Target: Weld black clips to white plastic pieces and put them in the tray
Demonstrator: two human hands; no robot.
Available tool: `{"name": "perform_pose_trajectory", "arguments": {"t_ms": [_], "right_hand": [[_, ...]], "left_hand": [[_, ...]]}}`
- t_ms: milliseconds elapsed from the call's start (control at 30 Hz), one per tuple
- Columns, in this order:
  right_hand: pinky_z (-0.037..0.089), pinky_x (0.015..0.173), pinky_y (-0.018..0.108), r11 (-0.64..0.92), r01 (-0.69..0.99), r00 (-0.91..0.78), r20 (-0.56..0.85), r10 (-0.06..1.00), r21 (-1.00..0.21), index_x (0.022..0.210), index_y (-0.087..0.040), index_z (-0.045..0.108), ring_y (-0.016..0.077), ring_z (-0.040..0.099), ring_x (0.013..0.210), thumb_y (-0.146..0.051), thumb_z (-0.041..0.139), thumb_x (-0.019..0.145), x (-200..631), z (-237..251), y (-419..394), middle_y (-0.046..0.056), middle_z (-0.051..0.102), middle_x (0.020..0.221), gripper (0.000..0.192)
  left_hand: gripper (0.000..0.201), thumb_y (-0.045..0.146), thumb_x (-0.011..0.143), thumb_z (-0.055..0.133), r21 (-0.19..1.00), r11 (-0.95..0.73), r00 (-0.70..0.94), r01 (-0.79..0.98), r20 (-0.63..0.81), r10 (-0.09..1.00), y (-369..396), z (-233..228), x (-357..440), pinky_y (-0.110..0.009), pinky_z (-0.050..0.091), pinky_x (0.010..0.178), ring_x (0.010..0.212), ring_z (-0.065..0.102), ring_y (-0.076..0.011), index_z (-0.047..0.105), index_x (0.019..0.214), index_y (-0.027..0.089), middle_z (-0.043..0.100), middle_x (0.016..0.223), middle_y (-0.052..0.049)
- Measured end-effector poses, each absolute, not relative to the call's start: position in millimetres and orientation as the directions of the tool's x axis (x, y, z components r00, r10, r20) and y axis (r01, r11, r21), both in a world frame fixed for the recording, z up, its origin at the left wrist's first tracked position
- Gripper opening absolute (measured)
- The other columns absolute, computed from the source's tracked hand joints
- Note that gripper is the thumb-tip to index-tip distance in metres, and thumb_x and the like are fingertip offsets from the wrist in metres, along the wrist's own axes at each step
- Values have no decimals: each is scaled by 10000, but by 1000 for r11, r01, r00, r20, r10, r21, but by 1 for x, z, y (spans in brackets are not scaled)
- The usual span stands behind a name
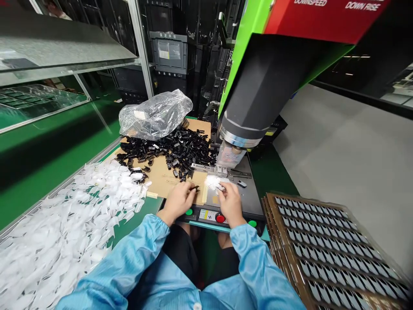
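My left hand (178,201) is closed in a pinch on a small black plastic part (196,188), above the cardboard sheet (158,186). My right hand (231,201) is closed at the fingertips on a small white piece, at the edge of a little heap of white pieces (212,181) on the metal machine base (253,196). A small black part with a white face (241,184) lies right of that hand. Just beyond the heap is the machine's metal head (229,156), above a fixture (222,170).
Many black parts (180,148) lie beyond my left hand, with a clear plastic bag (158,114) behind. White pieces (77,215) cover the left side. A red button (220,218) sits between green buttons (252,223) at the front edge. Stacked trays (322,219) stand at right.
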State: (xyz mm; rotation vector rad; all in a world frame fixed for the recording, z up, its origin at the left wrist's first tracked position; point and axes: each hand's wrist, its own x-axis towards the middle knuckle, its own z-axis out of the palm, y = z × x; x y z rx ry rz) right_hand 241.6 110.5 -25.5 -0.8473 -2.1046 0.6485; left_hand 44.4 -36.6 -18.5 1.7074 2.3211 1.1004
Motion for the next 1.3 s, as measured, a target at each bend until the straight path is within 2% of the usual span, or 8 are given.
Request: {"name": "perform_pose_trajectory", "arguments": {"t_ms": [133,267,433,667,867,1000,1200,1300], "right_hand": [[573,1021,464,651,507,-414,502,759,-565,1233,-204,689,302,637,1165,-214,528,964,289,-34,143,163,604,1274,314],[544,1041,467,623,648,-441,452,776,-439,1267,-216,667,301,637,1144,-150,478,950,315,-42,163,139,647,1242,375],[530,1077,450,690,631,-532,450,717,-354,1202,-214,719,289,617,1220,-31,425,889,326,-50,156,135,644,1302,466],[518,1146,487,732,566,-543,497,677,-379,1335,-221,698,282,610,1324,-105,416,998,343,-60,130,105,645,1468,454],[525,1151,556,764,522,-524,564,638,-378,1508,-224,563,305,646,1310,-217,424,1072,351,-74,126,128,693,1419,458],[515,1173,558,757,492,-499,573,650,-429,1447,-236,581,295,643,1324,-214,404,1081,350,-75,126,126,680,1434,407],[554,1106,479,685,510,-464,504,729,-520,1325,-230,642,282,621,1349,-232,426,1070,352,-67,123,143,464,1637,335],[525,1098,485,680,541,-465,498,732,-494,1301,-227,672,294,607,1325,-217,447,1052,353,-63,126,145,565,1516,336]], "left_hand": [[191,389,1058,524,488,156,-327,859,287,901,-22,-24,60,-469,528,906,1020,674,-291,669,1012,273,724,1012,-75],[194,395,1075,508,511,150,-350,846,320,880,-20,-29,63,-433,534,903,1020,673,-269,653,1056,268,707,1042,-72],[164,384,1061,549,456,71,-253,887,353,901,-24,-34,63,-445,534,935,1057,667,-282,669,1108,284,721,1084,-73],[151,354,1054,564,509,53,-267,859,358,895,-23,-34,60,-421,543,900,1022,684,-272,689,1083,275,747,1039,-60],[224,369,1039,603,529,31,-312,848,450,837,15,-15,57,-402,540,953,1070,689,-267,722,1190,255,769,1130,-62],[258,355,1037,612,471,24,-276,882,475,836,63,-10,54,-399,523,1005,1122,690,-276,750,1231,257,773,1174,-77],[300,381,1056,567,364,106,-254,926,386,887,109,-11,63,-420,484,979,1113,642,-304,763,1234,239,733,1145,-124],[337,392,1072,519,299,109,-216,948,354,910,111,-8,69,-434,455,979,1129,602,-316,743,1266,232,694,1158,-145]]}}
